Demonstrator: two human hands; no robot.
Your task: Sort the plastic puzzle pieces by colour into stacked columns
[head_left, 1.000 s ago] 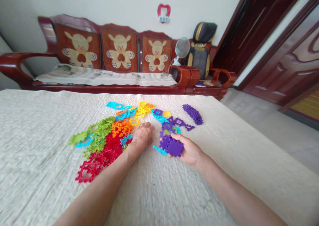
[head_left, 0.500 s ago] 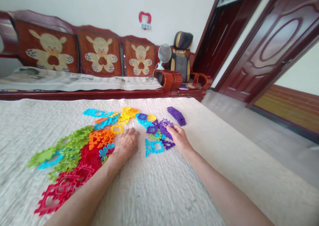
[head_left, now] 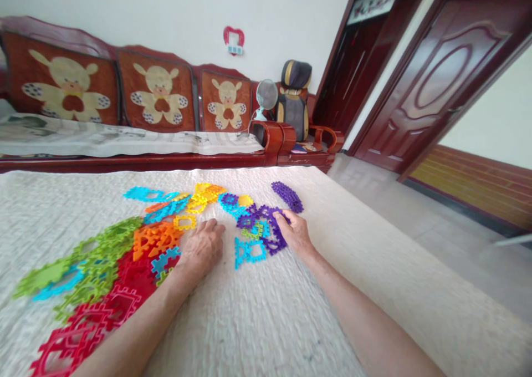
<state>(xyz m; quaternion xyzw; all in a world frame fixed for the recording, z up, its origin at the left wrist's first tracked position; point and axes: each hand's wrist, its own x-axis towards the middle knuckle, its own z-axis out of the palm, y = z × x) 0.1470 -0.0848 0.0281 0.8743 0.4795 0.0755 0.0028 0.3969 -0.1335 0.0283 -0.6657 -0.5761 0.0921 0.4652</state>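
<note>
Flat plastic interlocking pieces lie spread on a cream quilted cloth [head_left: 266, 321]. My left hand [head_left: 202, 249] rests knuckles-up beside the orange pieces [head_left: 153, 237] and a small blue piece [head_left: 165, 258], its fingers curled under; what they hold is hidden. My right hand [head_left: 294, 232] lies over the loose purple pieces [head_left: 266, 222], fingers bent and pressing on one of them. A blue square piece [head_left: 248, 251] sits between the two hands. A stack of purple pieces [head_left: 287, 195] lies just beyond my right hand.
Green pieces [head_left: 97, 252] and red pieces [head_left: 100, 316] spread to the left; yellow [head_left: 203, 195] and blue ones lie farther back. A red wooden sofa [head_left: 137, 116] with bear cushions stands behind. A small fan [head_left: 265, 95] and dark wooden doors [head_left: 419, 83] are at right.
My right hand has set the purple pieces down and now rests on the loose purple ones on the cloth. The view has swung right. My left hand has stayed in place.
</note>
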